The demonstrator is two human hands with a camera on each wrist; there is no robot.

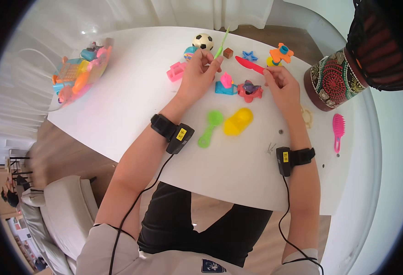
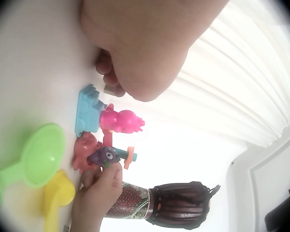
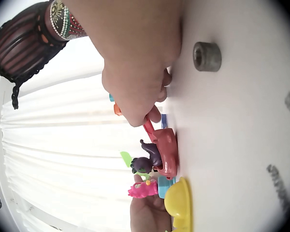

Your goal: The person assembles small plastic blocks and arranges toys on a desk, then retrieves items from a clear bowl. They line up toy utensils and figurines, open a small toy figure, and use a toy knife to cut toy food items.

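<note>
My left hand (image 1: 198, 75) pinches a slim green toy knife (image 1: 221, 46) by its lower end, its tip pointing up and away. Between the thumb and fingers of my right hand (image 1: 283, 87) is a red toy knife (image 1: 249, 65), tilted toward the left. Below and between the hands stand a blue toy (image 1: 226, 88) with a pink figure (image 1: 226, 79) on it and a red toy (image 1: 249, 94) carrying a dark purple figure (image 3: 149, 159). Right by the left hand are a pink block toy (image 1: 176, 72) and a blue round toy (image 1: 190, 53).
Nearer me lie a green scoop (image 1: 210, 128) and a yellow mould (image 1: 238, 122). A football (image 1: 203, 41), brown cube (image 1: 228, 53), blue star (image 1: 249, 56) and orange toy (image 1: 281, 53) stand farther back. At right are a pink comb (image 1: 338, 133) and a drum (image 1: 336, 80); a toy-filled clear bag (image 1: 80, 73) is left.
</note>
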